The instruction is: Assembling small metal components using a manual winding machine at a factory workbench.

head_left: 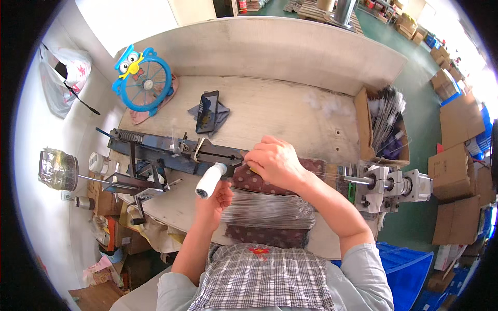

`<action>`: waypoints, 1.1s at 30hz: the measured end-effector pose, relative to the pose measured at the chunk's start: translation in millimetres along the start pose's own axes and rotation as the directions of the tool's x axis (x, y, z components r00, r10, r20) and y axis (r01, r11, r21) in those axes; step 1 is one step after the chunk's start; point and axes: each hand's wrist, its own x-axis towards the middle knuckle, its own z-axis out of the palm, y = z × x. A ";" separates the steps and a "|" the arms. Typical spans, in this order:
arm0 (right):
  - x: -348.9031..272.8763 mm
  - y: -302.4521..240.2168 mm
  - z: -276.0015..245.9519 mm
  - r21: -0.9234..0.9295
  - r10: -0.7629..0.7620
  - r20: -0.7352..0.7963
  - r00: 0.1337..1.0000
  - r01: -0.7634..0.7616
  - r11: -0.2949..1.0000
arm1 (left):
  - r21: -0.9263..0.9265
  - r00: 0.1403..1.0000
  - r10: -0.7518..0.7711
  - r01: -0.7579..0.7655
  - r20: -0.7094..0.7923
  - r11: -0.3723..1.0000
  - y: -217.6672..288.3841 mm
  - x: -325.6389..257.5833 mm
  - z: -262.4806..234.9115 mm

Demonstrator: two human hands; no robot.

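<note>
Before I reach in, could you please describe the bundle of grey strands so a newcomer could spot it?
On the pale workbench, look just beyond the checked apron. The grey strand bundle lies flat between patches of dotted cloth, unlike the strands leaning in the cardboard box.

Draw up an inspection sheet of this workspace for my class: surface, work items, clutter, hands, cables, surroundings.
Surface: pale workbench, worn, with dark smudges.
Work items: thin grey wire bundle on brown dotted cloth; metal fixture with coil spring; white roll.
Clutter: black smartphone on grey cloth; blue cartoon-faced fan; white fluff.
Hands: left hand by the roll, grip unclear; right hand over the dotted cloth, fingertips at a small yellow item, mostly hidden.
Cables: black cord or strap by the hanging plastic bag; which, cannot tell.
Surroundings: cardboard boxes and green floor on the right; blue crate lower right.
</note>
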 end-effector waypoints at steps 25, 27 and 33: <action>-58.8 4.2 47.4 -0.128 0.151 -0.058 0.987 -0.157 0.979 | 0.831 0.894 0.311 -0.425 0.323 0.358 -21.8 33.3 31.5; -54.8 5.8 54.6 -0.190 0.176 0.024 0.984 -0.168 0.967 | 0.817 0.906 0.323 -0.396 0.274 0.419 -18.7 31.6 16.6; -68.0 -6.8 14.7 -0.037 0.180 0.125 0.976 -0.177 0.984 | 0.201 0.933 0.213 -0.158 -0.291 0.967 2.6 18.9 -80.6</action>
